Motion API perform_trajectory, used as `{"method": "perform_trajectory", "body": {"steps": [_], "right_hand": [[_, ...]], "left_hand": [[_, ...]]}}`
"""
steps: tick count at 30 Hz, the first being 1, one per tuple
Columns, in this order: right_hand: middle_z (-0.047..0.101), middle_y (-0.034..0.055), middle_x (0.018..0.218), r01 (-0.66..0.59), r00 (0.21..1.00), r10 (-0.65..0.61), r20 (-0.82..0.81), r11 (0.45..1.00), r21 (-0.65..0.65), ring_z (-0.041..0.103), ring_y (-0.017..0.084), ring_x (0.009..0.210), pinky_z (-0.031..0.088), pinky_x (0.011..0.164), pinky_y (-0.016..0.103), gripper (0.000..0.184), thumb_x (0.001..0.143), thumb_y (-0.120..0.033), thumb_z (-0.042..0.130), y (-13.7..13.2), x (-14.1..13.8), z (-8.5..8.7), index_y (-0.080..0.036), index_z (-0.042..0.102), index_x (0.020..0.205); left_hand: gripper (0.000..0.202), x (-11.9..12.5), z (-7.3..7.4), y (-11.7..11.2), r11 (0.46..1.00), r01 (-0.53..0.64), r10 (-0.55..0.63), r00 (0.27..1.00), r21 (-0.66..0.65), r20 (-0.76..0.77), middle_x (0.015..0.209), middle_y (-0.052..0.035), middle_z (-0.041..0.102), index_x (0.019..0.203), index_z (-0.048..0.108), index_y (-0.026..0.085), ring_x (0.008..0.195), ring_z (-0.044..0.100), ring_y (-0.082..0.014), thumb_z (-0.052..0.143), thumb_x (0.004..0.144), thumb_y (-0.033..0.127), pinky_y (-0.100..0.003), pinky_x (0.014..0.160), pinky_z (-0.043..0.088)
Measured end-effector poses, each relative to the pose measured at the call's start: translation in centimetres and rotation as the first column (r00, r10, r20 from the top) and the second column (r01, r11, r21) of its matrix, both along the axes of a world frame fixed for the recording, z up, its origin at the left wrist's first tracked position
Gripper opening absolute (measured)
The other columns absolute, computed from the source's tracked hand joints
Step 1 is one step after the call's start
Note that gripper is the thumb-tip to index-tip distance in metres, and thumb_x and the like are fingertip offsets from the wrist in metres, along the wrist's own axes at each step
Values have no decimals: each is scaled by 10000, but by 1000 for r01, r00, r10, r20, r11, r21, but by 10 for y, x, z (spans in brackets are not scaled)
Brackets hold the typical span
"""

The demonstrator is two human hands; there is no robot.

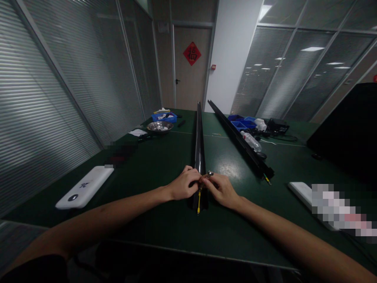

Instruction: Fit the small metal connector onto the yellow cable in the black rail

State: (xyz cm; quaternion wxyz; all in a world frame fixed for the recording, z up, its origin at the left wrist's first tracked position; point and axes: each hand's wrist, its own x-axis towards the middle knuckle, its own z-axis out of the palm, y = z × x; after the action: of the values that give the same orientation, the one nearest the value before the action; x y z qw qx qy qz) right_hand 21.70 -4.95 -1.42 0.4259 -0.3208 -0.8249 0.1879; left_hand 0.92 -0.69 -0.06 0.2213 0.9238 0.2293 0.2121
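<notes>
A long black channel-shaped rail (pixel 199 137) runs away from me along the table. Near its close end, my left hand (pixel 185 184) is closed, thumb and fingers bent in against the rail. My right hand (pixel 221 190) pinches at the same spot, fingertips almost touching those of the left. What lies between the fingertips is too small and covered to name. A small shiny round metal piece (pixel 210 173) shows at the right hand's fingers. Below the hands, a short yellow wire (pixel 199 202) with a metal tip lies over the rail's end.
A second black rail (pixel 235 135) lies to the right, with a yellow-green wire (pixel 267 179) at its end. Beyond it are a plastic bottle (pixel 251 141) and blue bins (pixel 243 124). Left stand a metal bowl (pixel 160 126), a blue basket (pixel 163 117) and a white device (pixel 85 188).
</notes>
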Motion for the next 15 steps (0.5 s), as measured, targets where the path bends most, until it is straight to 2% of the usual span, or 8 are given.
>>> {"method": "perform_trajectory", "body": {"steps": [7, 15], "right_hand": [[651, 47, 832, -22, 1000, 22, 0, 1000, 19, 603, 180, 723, 489, 686, 299, 240, 1063, -313, 474, 1, -1, 0, -189, 674, 1017], [673, 52, 879, -41, 999, 41, -2, 999, 9, 626, 183, 769, 502, 728, 306, 215, 1059, -289, 491, 3, 0, -2, -187, 675, 1014]], "left_hand": [[153, 0, 2, -1, 1000, 6, -6, 1000, -7, 9, 921, -37, 644, 911, 587, 181, 960, 571, -218, 447, 884, 125, -402, 970, 327], [114, 0, -3, 2, 999, 6, -6, 1000, 32, 11, 896, -34, 621, 869, 553, 175, 948, 568, -215, 456, 854, 117, -395, 962, 326]]}}
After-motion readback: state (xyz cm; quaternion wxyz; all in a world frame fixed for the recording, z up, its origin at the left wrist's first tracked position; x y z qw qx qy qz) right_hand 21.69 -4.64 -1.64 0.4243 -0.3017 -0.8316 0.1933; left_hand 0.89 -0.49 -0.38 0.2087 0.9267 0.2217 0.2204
